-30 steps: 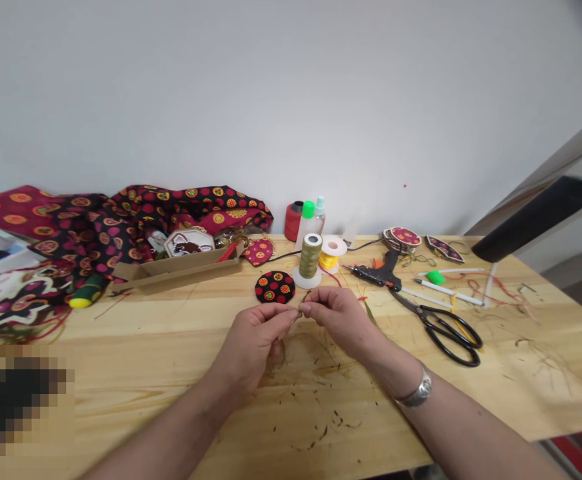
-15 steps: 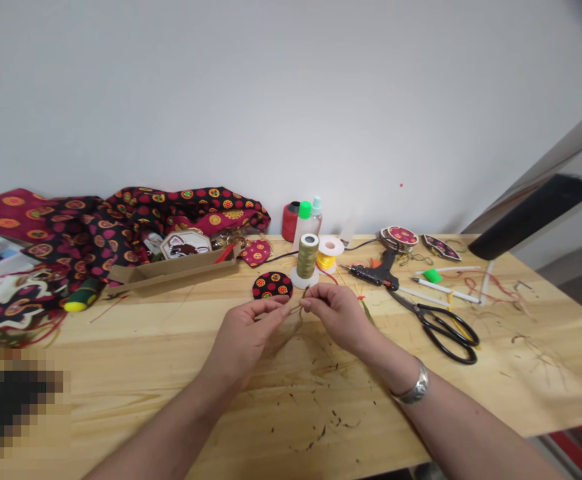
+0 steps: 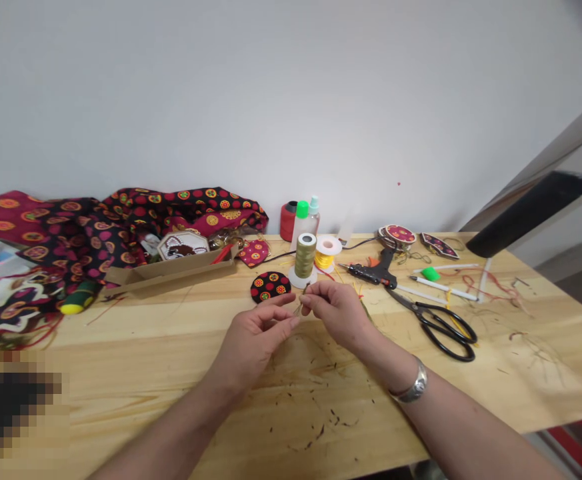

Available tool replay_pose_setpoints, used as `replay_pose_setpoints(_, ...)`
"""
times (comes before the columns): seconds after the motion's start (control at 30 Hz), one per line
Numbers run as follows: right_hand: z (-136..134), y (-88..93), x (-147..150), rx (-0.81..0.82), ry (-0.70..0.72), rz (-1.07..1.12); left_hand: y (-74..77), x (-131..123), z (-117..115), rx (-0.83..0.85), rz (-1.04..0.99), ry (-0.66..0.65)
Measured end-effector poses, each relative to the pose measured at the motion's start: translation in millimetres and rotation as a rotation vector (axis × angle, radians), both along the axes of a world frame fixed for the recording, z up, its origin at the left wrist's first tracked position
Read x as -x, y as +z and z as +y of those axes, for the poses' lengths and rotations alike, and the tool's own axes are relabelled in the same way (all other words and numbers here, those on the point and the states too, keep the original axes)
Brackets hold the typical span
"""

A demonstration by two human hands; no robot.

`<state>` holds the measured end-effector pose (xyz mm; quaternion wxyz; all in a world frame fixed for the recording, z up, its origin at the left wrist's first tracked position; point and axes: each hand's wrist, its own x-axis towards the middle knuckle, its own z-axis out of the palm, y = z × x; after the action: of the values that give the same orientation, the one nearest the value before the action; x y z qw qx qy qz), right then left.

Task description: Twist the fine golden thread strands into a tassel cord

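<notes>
My right hand (image 3: 338, 313) is closed in a pinch on thin olive-brown thread (image 3: 298, 309), above the middle of the table. My left hand (image 3: 255, 337) sits just left of it, thumb and forefinger apart, with the thread close to the thumb tip. Whether the thumb touches the thread I cannot tell. Right behind the fingers stands a spool of olive thread (image 3: 305, 257). A round black fabric patch with red and yellow flowers (image 3: 271, 287) lies beyond my left fingers. A spool of yellow cord (image 3: 327, 253) stands beside the olive one.
Black-handled scissors (image 3: 445, 327) and a black glue gun (image 3: 375, 272) lie to the right. White sticks (image 3: 445, 288) are near them. A cardboard tray (image 3: 171, 275) and patterned cloth (image 3: 185, 200) occupy the back left. Thread scraps (image 3: 331, 423) litter the wooden table (image 3: 135, 373).
My left thumb and forefinger have parted from their pinch on the thread, the thumb dropping lower. My right hand keeps its pinch in nearly the same place.
</notes>
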<state>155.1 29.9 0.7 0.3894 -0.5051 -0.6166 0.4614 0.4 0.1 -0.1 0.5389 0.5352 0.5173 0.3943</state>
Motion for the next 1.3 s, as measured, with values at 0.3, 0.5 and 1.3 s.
replay_pose_setpoints(0.3,-3.4,3.9,4.9,0.301,0.041,0.376,-2.7,-6.4,0.2,-0.105,0.04,-0.039)
replay_pose_setpoints(0.5,-4.1,2.1,4.8,0.39,0.054,0.527,-3.0,-4.8,-2.0,-0.048,0.065,0.005)
replay_pose_setpoints(1.3,-5.3,4.2,5.2,0.322,0.047,0.344,6.6,6.0,1.8,-0.412,0.022,0.42)
